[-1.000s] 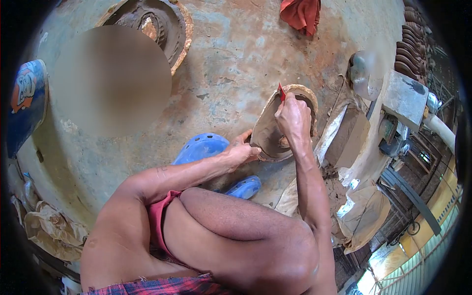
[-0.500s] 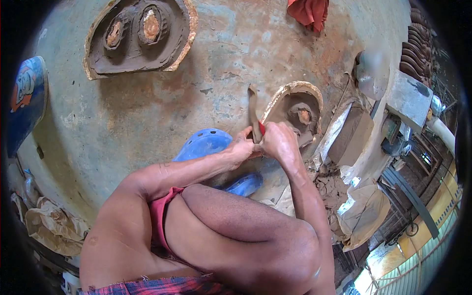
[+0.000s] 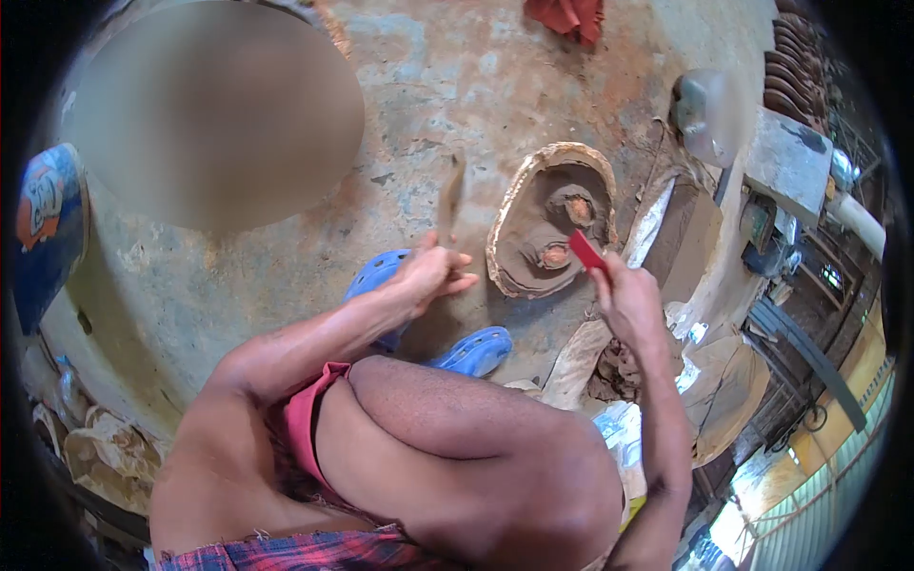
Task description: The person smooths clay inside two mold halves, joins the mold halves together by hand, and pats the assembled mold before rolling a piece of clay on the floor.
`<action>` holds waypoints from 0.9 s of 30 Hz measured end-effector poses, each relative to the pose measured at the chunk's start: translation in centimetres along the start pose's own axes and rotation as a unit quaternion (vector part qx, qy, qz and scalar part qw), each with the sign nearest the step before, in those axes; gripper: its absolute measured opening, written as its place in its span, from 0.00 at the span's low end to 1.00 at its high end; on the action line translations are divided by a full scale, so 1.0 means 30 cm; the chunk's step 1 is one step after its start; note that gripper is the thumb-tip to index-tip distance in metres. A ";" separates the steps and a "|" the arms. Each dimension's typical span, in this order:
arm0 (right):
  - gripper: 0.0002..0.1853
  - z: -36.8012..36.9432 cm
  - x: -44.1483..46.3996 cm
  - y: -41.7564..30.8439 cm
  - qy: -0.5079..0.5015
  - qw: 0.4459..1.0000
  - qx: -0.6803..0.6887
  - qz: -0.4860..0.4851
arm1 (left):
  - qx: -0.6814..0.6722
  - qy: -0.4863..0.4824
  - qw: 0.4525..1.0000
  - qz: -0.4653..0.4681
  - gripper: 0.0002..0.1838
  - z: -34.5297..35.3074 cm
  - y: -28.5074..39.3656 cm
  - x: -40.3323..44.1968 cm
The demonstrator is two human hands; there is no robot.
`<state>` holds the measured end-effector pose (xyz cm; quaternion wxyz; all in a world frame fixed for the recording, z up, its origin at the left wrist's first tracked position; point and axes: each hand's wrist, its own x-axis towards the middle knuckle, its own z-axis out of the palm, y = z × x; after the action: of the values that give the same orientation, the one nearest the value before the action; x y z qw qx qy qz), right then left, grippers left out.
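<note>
Mold (image 3: 495,243), long axis toward upper right; between left hand (image 3: 438,276), grip on strip (image 3: 449,202) unclear, and nearer right hand (image 3: 625,297), gripping scraper (image 3: 586,250).

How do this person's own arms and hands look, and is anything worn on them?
The left hand and right hand are bare, without gloves. The left arm and right arm are sleeveless. I see no watch or bracelet; small markings are too blurred to tell.

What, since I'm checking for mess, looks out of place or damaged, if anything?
The floor looks worn: its surface is patchy and stained. Beyond the clay piece, a red cloth lies crumpled there, seemingly stray.
</note>
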<state>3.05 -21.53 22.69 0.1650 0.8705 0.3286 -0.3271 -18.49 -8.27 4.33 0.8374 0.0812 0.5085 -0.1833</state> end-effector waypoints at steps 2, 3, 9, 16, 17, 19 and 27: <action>0.11 0.004 -0.071 0.146 0.015 0.999 -0.043 0.025 | 0.081 -0.015 0.996 0.043 0.53 -0.067 0.040 0.006; 0.11 0.015 -0.116 0.197 0.021 0.998 -0.036 0.039 | 0.094 0.019 0.994 0.058 0.48 -0.070 0.082 -0.033; 0.11 0.267 -0.361 0.369 0.038 0.985 0.044 0.165 | 0.509 0.243 0.703 0.433 0.22 -0.087 0.342 -0.035; 0.17 0.744 -0.371 0.364 0.009 0.947 0.251 0.200 | 0.599 -0.052 0.562 0.568 0.16 0.107 0.501 -0.205; 0.21 0.744 -0.355 0.331 0.166 0.956 0.188 0.155 | 0.550 -0.158 0.643 0.510 0.17 0.134 0.506 -0.220; 0.30 0.638 -0.315 0.239 0.332 0.914 0.203 0.116 | 0.462 -0.341 0.699 0.427 0.16 0.186 0.497 -0.216; 0.43 0.364 -0.163 -0.008 0.468 0.746 0.448 -0.152 | 0.225 -0.232 0.937 0.131 0.28 0.528 -0.016 -0.036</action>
<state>-4.94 -29.12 18.00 -0.4701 0.8269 0.3084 -0.0085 -6.11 -13.58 12.73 0.9085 0.2885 0.2308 -0.1951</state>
